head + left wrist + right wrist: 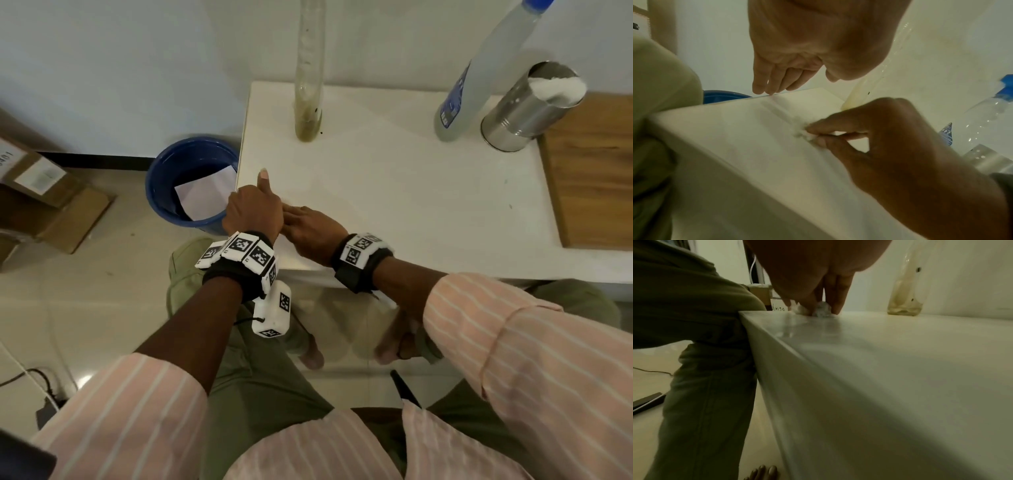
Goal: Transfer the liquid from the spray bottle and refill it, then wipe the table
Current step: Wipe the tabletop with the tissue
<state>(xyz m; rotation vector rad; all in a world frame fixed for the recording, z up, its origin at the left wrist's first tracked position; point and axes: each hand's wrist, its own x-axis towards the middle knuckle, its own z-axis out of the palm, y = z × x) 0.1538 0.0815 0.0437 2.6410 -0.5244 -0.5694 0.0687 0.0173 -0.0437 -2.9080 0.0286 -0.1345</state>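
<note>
White table (394, 192) — crumpled tissue (821, 310) under right hand (313, 231).

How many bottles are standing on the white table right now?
2. A tall clear bottle with murky liquid at the bottom stands at the back of the table, left of centre. A blue-capped bottle stands back right, beside a metal can. None look hidden.

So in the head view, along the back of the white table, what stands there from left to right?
Tall clear bottle with murky dregs → blue-capped spray bottle → steel can of white powder → wooden board.
</note>
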